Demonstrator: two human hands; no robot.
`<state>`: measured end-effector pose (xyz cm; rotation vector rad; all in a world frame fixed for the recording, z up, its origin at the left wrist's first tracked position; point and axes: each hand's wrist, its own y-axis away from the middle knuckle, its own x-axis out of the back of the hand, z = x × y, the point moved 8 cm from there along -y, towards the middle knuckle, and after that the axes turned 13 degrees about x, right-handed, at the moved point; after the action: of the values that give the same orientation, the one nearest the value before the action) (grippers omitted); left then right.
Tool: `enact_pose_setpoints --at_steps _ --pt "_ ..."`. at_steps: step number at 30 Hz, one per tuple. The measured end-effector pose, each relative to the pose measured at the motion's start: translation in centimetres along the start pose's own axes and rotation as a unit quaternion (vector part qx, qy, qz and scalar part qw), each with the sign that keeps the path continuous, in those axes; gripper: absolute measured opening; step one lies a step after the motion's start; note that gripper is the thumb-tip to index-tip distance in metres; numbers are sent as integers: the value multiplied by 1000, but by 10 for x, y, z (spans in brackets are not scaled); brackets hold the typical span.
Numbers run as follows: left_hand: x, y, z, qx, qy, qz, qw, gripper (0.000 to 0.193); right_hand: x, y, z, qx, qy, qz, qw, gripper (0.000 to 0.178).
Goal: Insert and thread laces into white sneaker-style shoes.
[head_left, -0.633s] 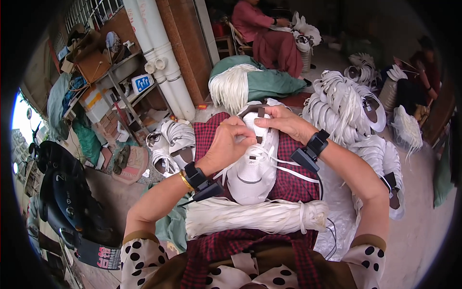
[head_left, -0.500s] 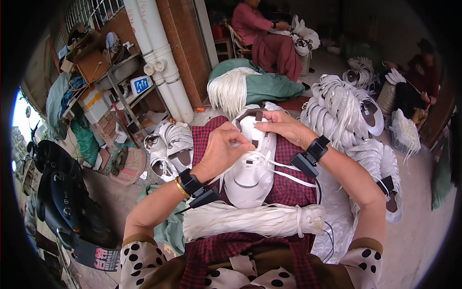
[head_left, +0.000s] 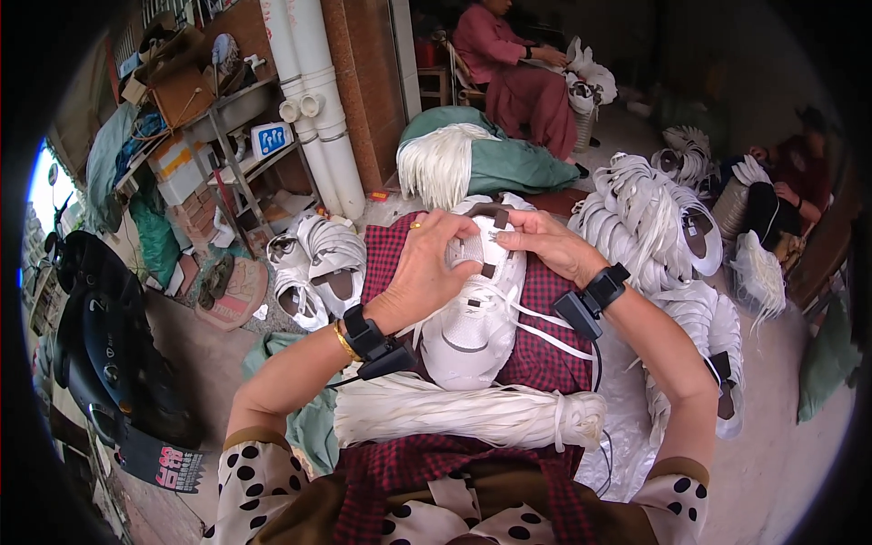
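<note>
Head view: your left hand (head_left: 431, 265) and right hand (head_left: 550, 245) both grip the white shoe (head_left: 468, 329) around its tongue (head_left: 488, 249), toe (head_left: 454, 365) toward you, probably to steady it.

I see two hands (head_left: 427, 268), one held shoe (head_left: 464, 331), one scooter (head_left: 107, 341), two pipes (head_left: 316, 77), one gold bracelet (head_left: 344, 342), two other people (head_left: 504, 68).

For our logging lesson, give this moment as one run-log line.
left hand: at shoe; right hand: on tongue; bundle: beside shoe
</note>
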<state>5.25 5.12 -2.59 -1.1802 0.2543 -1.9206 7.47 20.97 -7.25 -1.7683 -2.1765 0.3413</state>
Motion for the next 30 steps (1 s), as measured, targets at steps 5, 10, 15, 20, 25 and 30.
enact_pose_setpoints --at_steps 5,10,15,20,25,30 --pt "-9 -31 -14 36 -22 -129 991 88 -12 1 -11 -13 -8 -1 1000 32" --pt "-34 -47 -23 60 176 -362 914 89 13 19 -28 56 189 146 969 28" --pt "-43 -51 -22 56 160 -446 879 90 -21 30 -42 46 330 79 940 21" --pt "-49 -52 -36 72 133 -406 901 88 -41 26 -54 51 398 94 911 27" --pt "-50 -47 -40 84 176 -397 897 81 -43 24 -51 55 404 93 908 26" --pt "-53 -50 -41 58 169 -408 895 73 -45 23 -58 48 438 36 897 18"
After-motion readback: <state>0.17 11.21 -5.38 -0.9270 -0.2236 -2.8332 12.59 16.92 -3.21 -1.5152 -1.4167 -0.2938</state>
